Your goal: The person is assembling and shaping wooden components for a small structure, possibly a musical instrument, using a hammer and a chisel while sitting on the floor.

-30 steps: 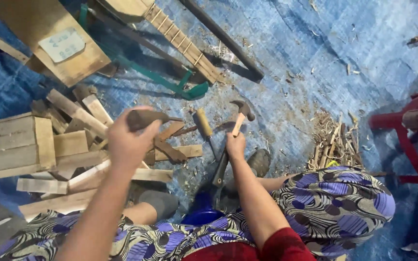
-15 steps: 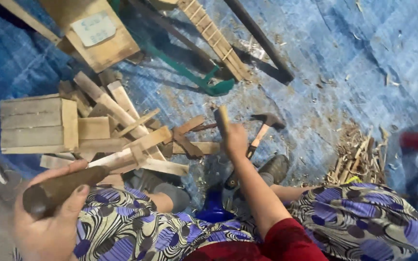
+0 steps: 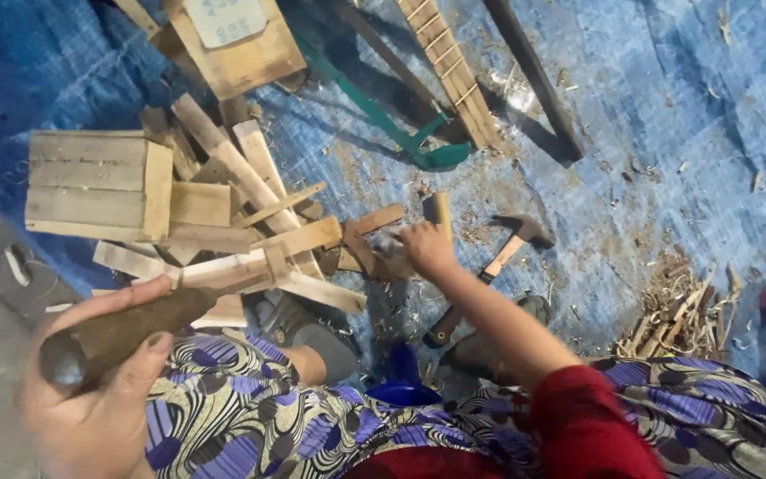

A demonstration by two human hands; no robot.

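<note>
Wooden handle (image 3: 126,333), dark, rounded and worn smooth, sits clamped in the left hand (image 3: 90,399) at lower left, fingers wrapped fully round it. Right hand (image 3: 423,248) reaches to the scrap pile, fingers curled onto a small grey piece (image 3: 387,244); how tight its hold is cannot be told. Rough pale offcuts (image 3: 232,257) lie heaped on blue woven tarpaulin (image 3: 667,115). Claw hammer (image 3: 489,270) lies just beside the forearm. Pale rectangular label (image 3: 226,18) sits on a plywood board (image 3: 241,53) at top

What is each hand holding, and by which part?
Left hand grips a dark wooden handle near its butt. Right hand reaches among wood scraps; hold unclear.
</note>
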